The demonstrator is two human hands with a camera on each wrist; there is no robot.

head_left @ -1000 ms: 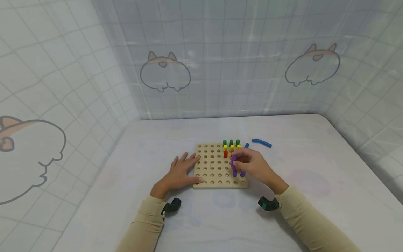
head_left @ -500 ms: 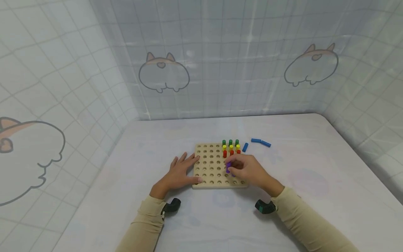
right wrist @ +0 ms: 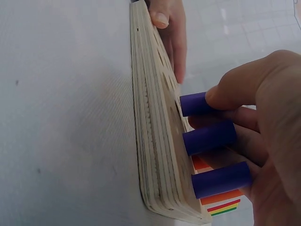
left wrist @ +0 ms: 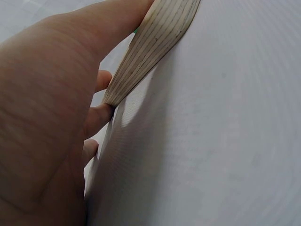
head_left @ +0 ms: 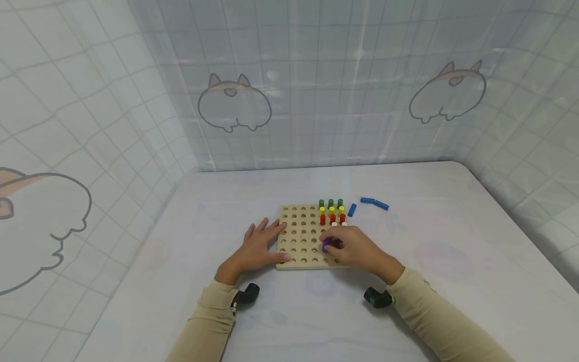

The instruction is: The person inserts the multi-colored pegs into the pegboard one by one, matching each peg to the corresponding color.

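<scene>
A square wooden pegboard (head_left: pixel 304 236) lies on the white table. Green (head_left: pixel 330 202), yellow (head_left: pixel 331 209) and red pegs (head_left: pixel 332 218) stand in rows at its far right corner. My right hand (head_left: pixel 357 250) covers the board's right side and pinches a purple peg (head_left: pixel 325 245). In the right wrist view that purple peg (right wrist: pixel 200 103) stands in the board (right wrist: pixel 150 141) in line with two more purple pegs (right wrist: pixel 209 136), my fingers behind them. My left hand (head_left: pixel 260 245) lies flat, fingers straight, on the board's left edge (left wrist: pixel 150 47).
Three blue pegs lie loose on the table beyond the board's far right corner, one (head_left: pixel 352 209) beside it and two (head_left: pixel 374 203) farther right. Tiled curtain walls close in the back and both sides. Small black devices sit at both wrists.
My right hand has carried the purple peg left and down toward the board, uncovering the red pegs. The left hand has stayed on the board's edge.
</scene>
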